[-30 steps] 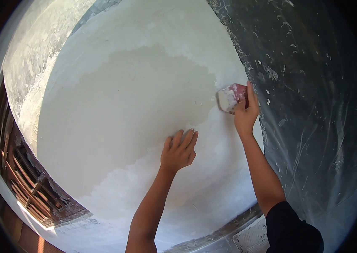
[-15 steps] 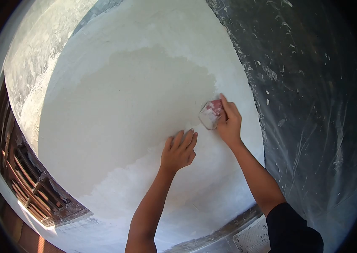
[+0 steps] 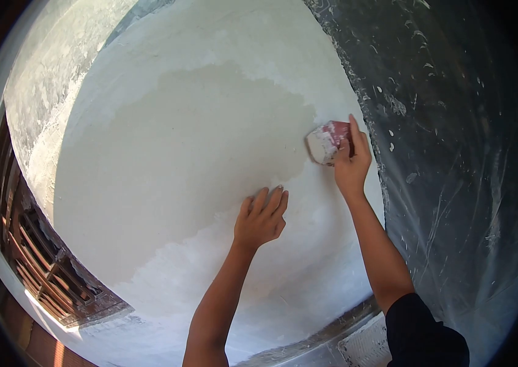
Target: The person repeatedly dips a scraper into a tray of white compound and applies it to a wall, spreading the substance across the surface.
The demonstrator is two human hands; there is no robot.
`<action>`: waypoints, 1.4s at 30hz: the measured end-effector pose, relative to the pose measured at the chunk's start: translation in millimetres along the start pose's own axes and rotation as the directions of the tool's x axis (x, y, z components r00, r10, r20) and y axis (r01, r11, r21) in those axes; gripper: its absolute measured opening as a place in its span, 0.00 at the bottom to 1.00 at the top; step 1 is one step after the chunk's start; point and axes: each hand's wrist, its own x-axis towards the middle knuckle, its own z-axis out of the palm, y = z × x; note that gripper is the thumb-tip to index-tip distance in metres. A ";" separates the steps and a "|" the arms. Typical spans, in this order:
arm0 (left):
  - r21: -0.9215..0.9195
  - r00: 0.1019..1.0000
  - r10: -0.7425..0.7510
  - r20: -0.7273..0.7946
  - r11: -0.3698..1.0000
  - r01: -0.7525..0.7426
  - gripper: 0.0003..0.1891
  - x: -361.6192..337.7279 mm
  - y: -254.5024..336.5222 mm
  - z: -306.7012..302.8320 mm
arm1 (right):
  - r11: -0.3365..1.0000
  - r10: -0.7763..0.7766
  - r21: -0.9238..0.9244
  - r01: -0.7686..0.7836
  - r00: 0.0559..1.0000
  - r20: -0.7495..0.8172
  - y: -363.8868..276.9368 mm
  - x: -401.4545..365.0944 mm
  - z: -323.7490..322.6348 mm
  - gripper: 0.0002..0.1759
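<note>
My right hand (image 3: 352, 168) grips a putty scraper (image 3: 331, 142). It is reddish and smeared with white paste, and its wide, pale end points left against the wall. The forefinger stretches up along its right edge. Lower and to the left, my left hand (image 3: 260, 220) rests with spread fingers on the wall (image 3: 167, 177) and holds nothing. Around both hands the wall shows a darker, damp-looking grey-beige patch (image 3: 210, 122) bordered by whiter areas. The scraper is near this patch's right border.
A dark plastic sheet (image 3: 455, 159) with white splatters hangs along the right side. At the lower left is a brown wooden lattice (image 3: 51, 263). A rough whitish surface (image 3: 45, 92) stands at the upper left. A ledge (image 3: 332, 333) runs along the bottom.
My right hand has moved up and to the right along the wall with the scraper. My left hand has stayed nearly where it was.
</note>
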 end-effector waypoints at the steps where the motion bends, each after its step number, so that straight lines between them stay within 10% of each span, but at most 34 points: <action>1: -0.009 1.000 -0.003 0.005 1.000 0.003 0.21 0.5 0.3 -1.6 | 0.999 -0.038 0.015 0.037 0.991 0.132 -6.3 -1.5 4.3 0.32; 4: 0.012 1.000 0.000 0.007 1.000 0.000 0.21 0.6 -0.2 -2.6 | 0.996 -0.084 0.023 0.081 0.955 0.283 5.7 7.3 9.3 0.31; 6: 0.037 1.000 0.001 -0.001 0.999 0.000 0.21 -1.0 0.0 -3.1 | 0.982 0.010 -0.186 -0.027 0.996 -0.093 17.2 22.7 1.1 0.32; 8: 0.047 1.000 0.004 -0.004 0.999 -0.004 0.21 0.4 -0.3 -2.4 | 0.995 0.087 -0.045 -0.095 0.985 -0.150 11.5 22.5 -6.2 0.32; 11: 0.036 1.000 0.007 0.001 0.999 -0.007 0.21 1.3 -0.6 -4.1 | 0.997 -0.070 0.035 0.062 0.956 0.286 -12.4 9.3 1.2 0.31; 15: 0.039 1.000 0.008 -0.016 0.999 -0.008 0.21 -0.4 -0.8 -2.6 | 0.995 -0.001 -0.104 -0.006 0.998 -0.059 20.1 25.3 2.3 0.32; 20: -0.003 1.000 -0.002 0.024 1.000 0.002 0.22 -1.8 0.6 -2.2 | 0.997 -0.079 0.031 0.074 0.953 0.292 -8.4 13.4 4.7 0.31; 26: 0.021 1.000 0.004 -0.003 1.000 -0.004 0.22 -3.4 0.7 1.0 | 0.986 0.155 0.075 -0.146 0.978 -0.139 7.1 28.6 -3.1 0.32; 30: 0.015 1.000 0.005 0.020 1.000 -0.005 0.21 -2.4 1.4 -2.3 | 1.000 0.010 0.004 -0.012 0.948 0.319 -0.1 15.3 1.8 0.32; 33: 0.025 1.000 0.008 0.012 1.000 -0.008 0.21 -3.1 -0.9 -0.5 | 0.986 0.071 -0.140 -0.092 0.987 -0.147 25.9 22.7 -1.6 0.32; 38: 0.017 1.000 0.008 0.026 1.000 -0.009 0.23 -1.9 0.2 -3.2 | 1.000 0.018 0.020 -0.022 0.984 0.176 4.6 6.1 4.7 0.31; 42: 0.028 1.000 0.012 0.004 1.000 -0.012 0.23 -2.6 -0.3 -1.0 | 0.986 0.045 -0.154 -0.067 0.989 -0.141 11.3 12.2 -1.7 0.31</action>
